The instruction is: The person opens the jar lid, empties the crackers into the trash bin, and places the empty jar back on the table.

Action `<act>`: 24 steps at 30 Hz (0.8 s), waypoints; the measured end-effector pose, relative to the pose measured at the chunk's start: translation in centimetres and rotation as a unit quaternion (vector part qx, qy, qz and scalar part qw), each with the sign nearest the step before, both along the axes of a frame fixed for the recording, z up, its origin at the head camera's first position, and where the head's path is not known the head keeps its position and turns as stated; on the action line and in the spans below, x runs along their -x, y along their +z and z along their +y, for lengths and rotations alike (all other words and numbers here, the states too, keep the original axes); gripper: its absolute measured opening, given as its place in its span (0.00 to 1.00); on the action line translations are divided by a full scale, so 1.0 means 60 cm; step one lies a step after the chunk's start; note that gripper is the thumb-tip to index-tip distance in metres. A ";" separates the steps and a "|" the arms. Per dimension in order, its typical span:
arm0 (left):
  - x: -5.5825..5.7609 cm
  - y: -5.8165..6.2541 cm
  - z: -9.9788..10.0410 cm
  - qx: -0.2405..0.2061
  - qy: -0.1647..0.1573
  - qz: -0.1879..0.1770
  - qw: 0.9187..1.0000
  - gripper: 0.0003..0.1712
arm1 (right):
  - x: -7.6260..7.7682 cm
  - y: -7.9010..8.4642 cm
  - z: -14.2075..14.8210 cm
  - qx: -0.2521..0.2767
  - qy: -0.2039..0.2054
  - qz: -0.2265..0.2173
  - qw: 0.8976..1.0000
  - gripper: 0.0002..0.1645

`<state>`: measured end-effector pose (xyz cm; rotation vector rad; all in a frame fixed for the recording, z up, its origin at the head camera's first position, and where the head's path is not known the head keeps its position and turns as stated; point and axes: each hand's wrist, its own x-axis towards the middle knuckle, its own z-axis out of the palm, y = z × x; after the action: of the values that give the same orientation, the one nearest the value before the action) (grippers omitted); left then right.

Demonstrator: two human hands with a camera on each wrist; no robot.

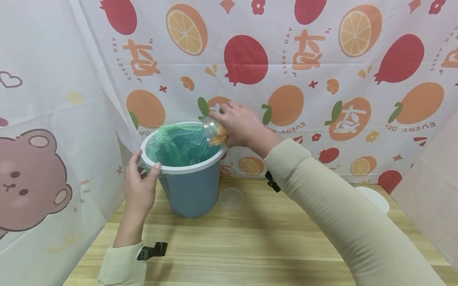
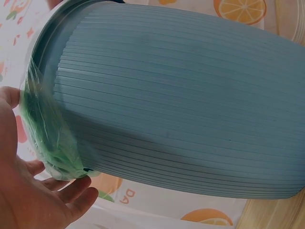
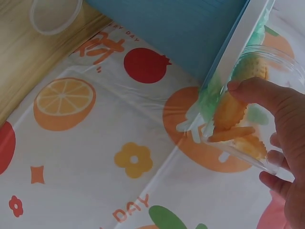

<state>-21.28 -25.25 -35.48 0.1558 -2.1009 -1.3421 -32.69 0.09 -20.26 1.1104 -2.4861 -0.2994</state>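
A blue-grey trash can (image 1: 193, 192) with a white rim stands upright on the table, lined with a green plastic bag (image 1: 175, 147). My left hand (image 1: 140, 190) holds its rim at the near left, where the bag's folded edge (image 2: 47, 129) hangs over the outside. At the far right of the opening, my right hand (image 1: 241, 125) grips a clear plastic jar (image 3: 257, 164). The jar is tipped sideways, its mouth over the can. Several orange-brown crackers (image 3: 231, 110) with wavy edges lie inside it.
A round clear lid (image 1: 230, 198) lies on the wooden table (image 1: 229, 242) just right of the can. Farther right, a white plate (image 1: 373, 198) is partly behind the right sleeve. Fruit-printed cloth (image 1: 247, 95) hangs at the back, and a bear-printed cloth (image 1: 32, 178) at the left.
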 end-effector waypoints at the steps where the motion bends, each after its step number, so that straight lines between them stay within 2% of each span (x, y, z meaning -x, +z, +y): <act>1: 0.000 0.000 0.000 0.000 0.000 -0.001 1.000 0.43 | 0.000 0.000 -0.001 -0.002 0.002 0.002 1.000 0.50; 9: -0.002 0.003 0.003 0.001 0.001 -0.003 1.000 0.43 | -0.003 0.002 -0.009 -0.026 0.024 0.027 0.999 0.48; 17: -0.002 0.002 0.004 0.004 0.005 -0.001 1.000 0.43 | -0.008 0.003 -0.015 -0.071 0.025 0.055 0.996 0.50; 24: -0.003 0.001 0.005 0.002 0.005 -0.003 1.000 0.43 | -0.009 0.001 -0.019 -0.092 0.041 0.081 0.992 0.44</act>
<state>-21.11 -24.96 -35.39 0.1675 -2.1048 -1.3321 -32.14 -1.02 -20.19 1.2047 -2.3009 -0.5799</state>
